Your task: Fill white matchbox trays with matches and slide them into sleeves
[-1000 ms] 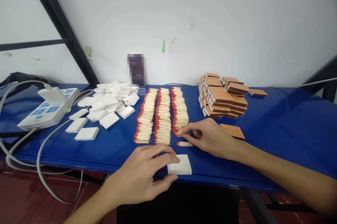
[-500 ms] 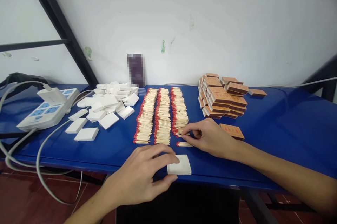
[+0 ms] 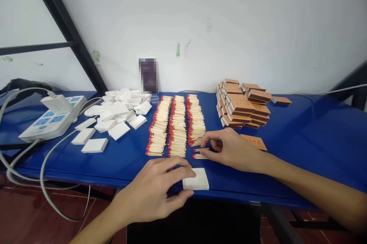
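A few matches (image 3: 198, 156) lie separated, long rows (image 3: 177, 133) remain at eleven o'clock of the white tray (image 3: 202, 181); left hand (image 3: 157, 188) half-open, touching it, right hand (image 3: 232, 150) narrowly pinched, hold unclear.

smooth blue bench (image 3: 304, 152) with a glossy sheen from here, matchsticks (image 3: 177, 125) of bare pale wood, printed brown card matchboxes (image 3: 241, 105), small white boxes (image 3: 119, 109) in smooth matt paper or card, power strip (image 3: 31, 133) of smooth plastic, matt painted-looking wall (image 3: 183, 18)

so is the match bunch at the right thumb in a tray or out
Out: the match bunch lies on the blue tabletop, apart from the matchbox tray.
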`<act>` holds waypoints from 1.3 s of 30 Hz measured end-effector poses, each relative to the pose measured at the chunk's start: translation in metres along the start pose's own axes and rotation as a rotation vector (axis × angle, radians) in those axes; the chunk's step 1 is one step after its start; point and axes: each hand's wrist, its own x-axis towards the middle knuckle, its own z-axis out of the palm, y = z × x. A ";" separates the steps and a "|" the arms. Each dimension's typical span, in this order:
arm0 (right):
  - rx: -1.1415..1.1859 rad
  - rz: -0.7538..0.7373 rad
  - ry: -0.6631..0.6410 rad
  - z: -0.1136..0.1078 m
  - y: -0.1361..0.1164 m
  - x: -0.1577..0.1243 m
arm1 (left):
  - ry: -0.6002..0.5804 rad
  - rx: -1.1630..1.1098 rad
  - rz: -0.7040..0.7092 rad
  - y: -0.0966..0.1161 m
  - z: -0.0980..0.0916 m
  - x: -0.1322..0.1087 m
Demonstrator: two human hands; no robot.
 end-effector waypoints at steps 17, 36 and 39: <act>-0.060 -0.053 -0.014 0.002 0.002 0.000 | 0.004 -0.012 0.004 0.000 0.001 -0.002; -0.064 -0.039 -0.023 0.002 0.000 0.001 | 0.011 0.000 0.013 -0.001 0.001 0.000; -0.069 -0.040 -0.020 0.002 -0.001 0.002 | 0.005 -0.005 0.008 -0.001 0.001 0.000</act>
